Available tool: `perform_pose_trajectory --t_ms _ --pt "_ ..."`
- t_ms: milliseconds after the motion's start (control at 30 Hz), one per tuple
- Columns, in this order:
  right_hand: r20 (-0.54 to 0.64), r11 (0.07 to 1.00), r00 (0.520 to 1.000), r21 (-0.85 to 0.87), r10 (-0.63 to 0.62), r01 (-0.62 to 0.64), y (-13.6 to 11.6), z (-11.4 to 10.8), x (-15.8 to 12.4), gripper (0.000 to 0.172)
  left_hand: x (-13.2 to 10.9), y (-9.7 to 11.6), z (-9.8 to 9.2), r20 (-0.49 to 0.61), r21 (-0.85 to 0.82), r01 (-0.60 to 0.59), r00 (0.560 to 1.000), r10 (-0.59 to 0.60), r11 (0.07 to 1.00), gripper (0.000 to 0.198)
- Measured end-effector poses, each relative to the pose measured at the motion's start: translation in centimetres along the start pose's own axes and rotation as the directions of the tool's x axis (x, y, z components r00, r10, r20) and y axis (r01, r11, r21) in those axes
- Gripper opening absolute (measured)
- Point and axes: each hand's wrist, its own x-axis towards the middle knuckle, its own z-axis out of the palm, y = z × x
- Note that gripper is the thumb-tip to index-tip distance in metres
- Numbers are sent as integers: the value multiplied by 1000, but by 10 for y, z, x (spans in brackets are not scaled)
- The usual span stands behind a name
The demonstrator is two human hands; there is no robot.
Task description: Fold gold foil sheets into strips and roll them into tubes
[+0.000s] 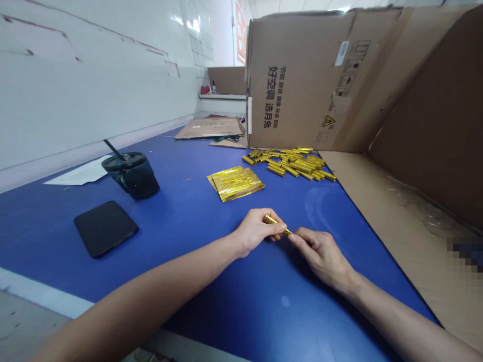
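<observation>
Between my two hands is a slim gold foil roll (268,219), held just above the blue table (211,301). My left hand (261,229) is closed around its left part, the thumb lying along it. The fingertips of my right hand (320,251) pinch its right end. Beyond my left hand lies a small stack of flat gold foil sheets (239,183), slightly fanned. A loose pile of similar gold rolls (298,163) rests farther back, near the table's right edge.
A dark tumbler with a straw (132,173) stands at the left, by a white paper (77,172). Nearer me lies a black phone-like slab (106,228). A large cardboard box (302,90) stands behind the rolls, its brown flap (392,226) along the right edge. Flattened cardboard (207,127) lies behind.
</observation>
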Motion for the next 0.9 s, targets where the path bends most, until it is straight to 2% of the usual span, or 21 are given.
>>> perform_pose_trajectory --t_ms 167,267,367,500,633,700,767,900 --pt "120 999 993 -44 -15 20 -6 -2 0 35 -3 -2 4 55 96 -12 998 6 995 17" --pt "152 999 988 -34 -33 39 -10 -3 0 36 -3 -4 3 113 86 -10 994 0 996 25" --pt "128 998 991 -36 -45 50 -11 -3 1 38 -1 -6 1 144 117 -33 989 16 993 36" --pt "110 999 993 -8 -49 51 -10 -3 1 38 0 -3 -3 134 179 -85 989 61 980 38" --pt "84 999 996 27 27 -29 -6 -5 2 40 3 6 -9 36 163 -58 998 53 985 35" --pt "65 999 998 28 19 -21 -5 -4 2 39 5 9 -13 10 155 -37 999 36 987 34" --pt "40 1000 999 -10 -24 25 -5 -3 2 38 6 10 -15 14 155 -21 1000 19 988 34" --pt "-29 972 991 -202 -131 122 -4 -2 1 37 7 8 -18 47 120 29 998 -35 992 32"
